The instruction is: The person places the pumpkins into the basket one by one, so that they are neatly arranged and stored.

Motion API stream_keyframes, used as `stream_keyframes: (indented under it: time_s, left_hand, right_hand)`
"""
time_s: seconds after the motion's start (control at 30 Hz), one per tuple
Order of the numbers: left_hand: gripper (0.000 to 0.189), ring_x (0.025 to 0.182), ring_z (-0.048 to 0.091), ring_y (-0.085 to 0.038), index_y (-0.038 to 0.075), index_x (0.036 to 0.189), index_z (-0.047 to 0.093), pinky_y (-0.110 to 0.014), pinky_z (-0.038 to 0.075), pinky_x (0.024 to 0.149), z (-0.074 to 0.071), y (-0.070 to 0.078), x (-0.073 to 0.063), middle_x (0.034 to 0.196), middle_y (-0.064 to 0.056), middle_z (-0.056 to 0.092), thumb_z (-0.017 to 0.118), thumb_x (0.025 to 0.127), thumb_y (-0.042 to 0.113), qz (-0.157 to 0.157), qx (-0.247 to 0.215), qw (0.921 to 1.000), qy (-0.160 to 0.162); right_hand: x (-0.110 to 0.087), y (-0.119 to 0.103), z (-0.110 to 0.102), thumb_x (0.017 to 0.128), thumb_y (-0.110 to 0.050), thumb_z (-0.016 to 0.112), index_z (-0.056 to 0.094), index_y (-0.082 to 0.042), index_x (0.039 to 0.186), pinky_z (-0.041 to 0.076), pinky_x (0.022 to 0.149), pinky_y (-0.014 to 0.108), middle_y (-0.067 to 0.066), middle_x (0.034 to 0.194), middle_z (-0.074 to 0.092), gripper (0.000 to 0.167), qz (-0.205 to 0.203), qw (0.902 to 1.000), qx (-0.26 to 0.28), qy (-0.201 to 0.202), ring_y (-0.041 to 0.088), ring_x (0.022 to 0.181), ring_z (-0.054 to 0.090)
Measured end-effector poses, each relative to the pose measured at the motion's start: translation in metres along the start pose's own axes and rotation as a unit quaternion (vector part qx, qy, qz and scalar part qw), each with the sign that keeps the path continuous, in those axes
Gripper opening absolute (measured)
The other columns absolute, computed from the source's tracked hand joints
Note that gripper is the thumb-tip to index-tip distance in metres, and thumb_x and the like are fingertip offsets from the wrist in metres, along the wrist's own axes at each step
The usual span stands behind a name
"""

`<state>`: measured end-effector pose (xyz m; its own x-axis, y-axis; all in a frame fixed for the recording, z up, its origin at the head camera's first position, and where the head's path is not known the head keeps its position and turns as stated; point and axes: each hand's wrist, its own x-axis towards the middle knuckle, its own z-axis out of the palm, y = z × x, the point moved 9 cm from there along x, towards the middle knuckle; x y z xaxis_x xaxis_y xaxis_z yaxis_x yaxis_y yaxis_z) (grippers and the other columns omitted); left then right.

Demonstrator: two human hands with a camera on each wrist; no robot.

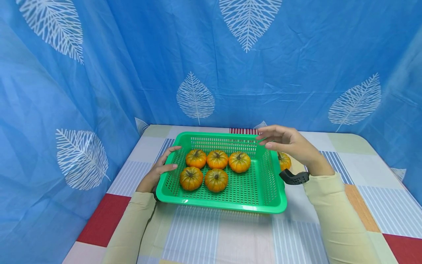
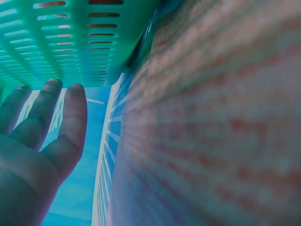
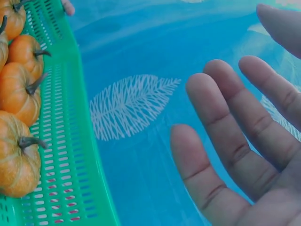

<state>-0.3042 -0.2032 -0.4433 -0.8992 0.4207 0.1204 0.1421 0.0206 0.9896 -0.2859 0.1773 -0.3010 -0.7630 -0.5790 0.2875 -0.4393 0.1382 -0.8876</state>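
Observation:
A green plastic basket (image 1: 230, 209) with slotted walls holds several small orange pumpkins (image 1: 216, 180), bunched toward its left half. At its left end is my left hand (image 1: 156, 172), with thumb and forefinger over the rim. In the left wrist view, the other fingertips (image 2: 75, 89) lie against the outside of the basket wall. Above the basket's far right corner my right hand (image 1: 287, 141) hovers with nothing in it, fingers spread and loosely bent. One more pumpkin (image 1: 284, 161) shows outside the basket, just past its right rim and partly hidden below the right hand.
A patchwork-patterned cloth (image 1: 194, 234) covers the table under the basket. Blue curtains (image 1: 145, 73) with white leaf prints hang behind the table and along both sides. A black band (image 1: 294, 177) is worn at the right wrist.

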Motion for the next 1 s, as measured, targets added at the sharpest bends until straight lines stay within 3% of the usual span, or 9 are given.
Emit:
stream_keyframes:
  time_s: [0.27, 0.53, 0.77, 1.0]
  left_hand:
    - [0.074, 0.147, 0.034, -0.045, 0.004, 0.167, 0.025, -0.028, 0.054, 0.102, 0.000, 0.000, -0.002, 0.175, -0.023, 0.016, 0.053, 0.099, 0.014, -0.006, -0.007, 1.0000, 0.002]
    - [0.073, 0.149, 0.032, -0.046, 0.003, 0.167, 0.025, -0.028, 0.053, 0.104, 0.000, 0.001, -0.002, 0.175, -0.022, 0.016, 0.053, 0.100, 0.014, -0.007, -0.003, 1.0000, 0.001]
    - [0.074, 0.150, 0.030, -0.046, 0.003, 0.167, 0.025, -0.027, 0.051, 0.104, 0.000, 0.001, -0.001, 0.176, -0.023, 0.015, 0.053, 0.099, 0.014, -0.004, 0.009, 0.9999, 0.003]
    - [0.074, 0.140, 0.041, -0.035, 0.002, 0.167, 0.024, -0.028, 0.055, 0.102, 0.001, 0.001, -0.001, 0.173, -0.027, 0.018, 0.054, 0.099, 0.013, -0.001, -0.016, 0.9998, -0.006]
  right_hand:
    - [-0.016, 0.012, -0.017, 0.108, 0.002, 0.061, 0.069, -0.018, 0.142, 0.060, 0.097, 0.027, 0.000, 0.128, 0.074, 0.040, 0.018, 0.9975, 0.010, 0.067, 0.016, 0.114, 0.073]
    - [-0.027, 0.019, -0.026, 0.106, 0.012, 0.056, 0.072, -0.009, 0.137, 0.059, 0.098, 0.027, 0.004, 0.124, 0.075, 0.040, -0.022, 0.9913, 0.087, 0.096, 0.014, 0.112, 0.072]
    - [-0.036, 0.030, -0.032, 0.104, 0.015, 0.056, 0.074, -0.008, 0.133, 0.058, 0.098, 0.022, 0.003, 0.121, 0.076, 0.041, -0.034, 0.9850, 0.103, 0.134, 0.013, 0.110, 0.073]
    - [-0.047, 0.047, -0.039, 0.105, 0.011, 0.059, 0.072, -0.008, 0.134, 0.056, 0.099, 0.019, 0.000, 0.119, 0.076, 0.037, -0.023, 0.9757, 0.113, 0.187, 0.011, 0.110, 0.072]
